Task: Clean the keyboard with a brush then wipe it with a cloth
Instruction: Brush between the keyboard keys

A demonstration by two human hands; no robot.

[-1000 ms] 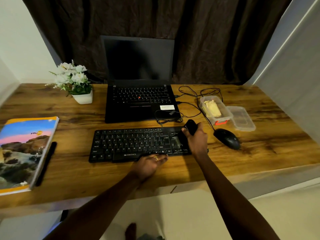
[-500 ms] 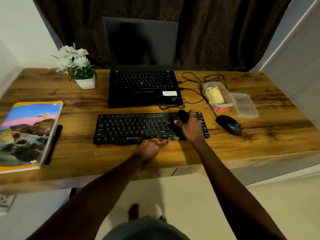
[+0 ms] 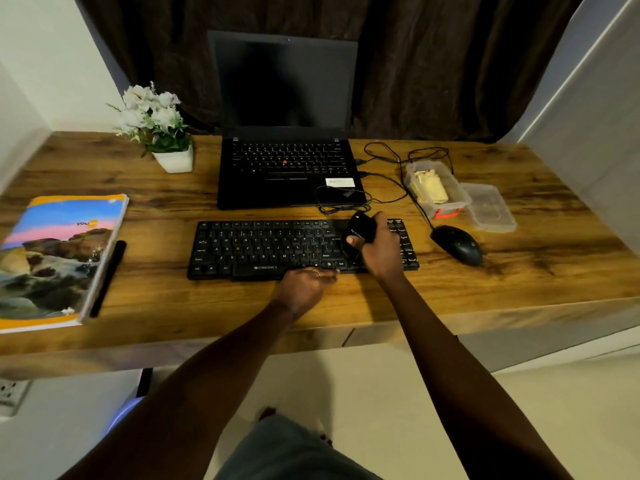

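- Keyboard (image 3: 270, 247): lay flat on desk (image 3: 519, 271), directly before laptop (image 3: 287, 161).
- Brush (image 3: 360, 230): stood over keyboard's right part, between letter keys and number pad. Wrapped firmly in right hand (image 3: 382, 252), fingers and thumb curled round its body.
- Left hand (image 3: 304, 285): rested with fingers stretched along keyboard's front edge, gripping nothing, apparently steadying.
- Cloth (image 3: 429, 187): lay folded in clear tub (image 3: 450, 206) behind and right of keyboard, not yet used.
- Advised for brushing step: short strokes along key rows, bristles angled into gaps, light pressure, front edge kept pinned.
- Against one second earlier: brush shifted left off keyboard's right end, number pad uncovered. Left hand unmoved on front edge.
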